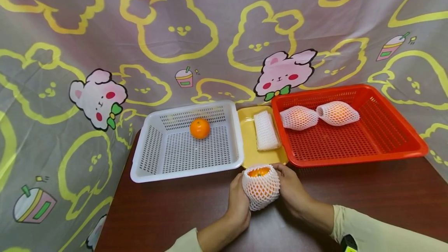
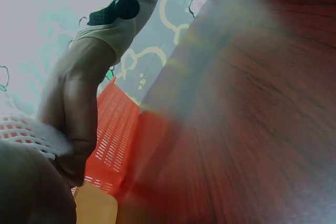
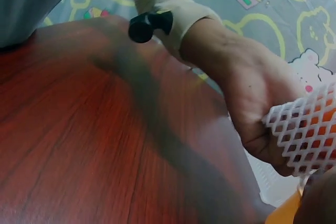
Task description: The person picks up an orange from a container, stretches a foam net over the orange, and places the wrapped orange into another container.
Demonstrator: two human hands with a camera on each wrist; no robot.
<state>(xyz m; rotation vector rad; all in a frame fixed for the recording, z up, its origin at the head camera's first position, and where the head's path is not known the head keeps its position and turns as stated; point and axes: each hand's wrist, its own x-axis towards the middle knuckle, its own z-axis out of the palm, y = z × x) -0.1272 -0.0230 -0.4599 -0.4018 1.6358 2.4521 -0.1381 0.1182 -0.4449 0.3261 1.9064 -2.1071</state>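
Between my two hands, in front of the trays, an orange (image 1: pixel 259 172) is wrapped in a white foam net sleeve (image 1: pixel 261 194). Its bare top shows through the sleeve's open upper end. My left hand (image 1: pixel 238 202) grips the sleeve from the left side, while my right hand (image 1: pixel 293 189) holds it from the right, its fingers partly hidden behind. In the right wrist view the net (image 3: pixel 307 129) stretches over the fruit, with my left hand (image 3: pixel 254 98) against its edge. The left wrist view shows my right hand (image 2: pixel 79 114) at the net's other edge.
A white basket (image 1: pixel 187 176) at the left holds a bare orange (image 1: pixel 200 128). In the middle, a yellow tray (image 1: pixel 247 127) bears flat white foam nets (image 1: pixel 266 131). The red basket (image 1: pixel 353 160) at the right contains two netted oranges (image 1: pixel 338 113). A patterned cloth (image 1: pixel 210 18) hangs behind.
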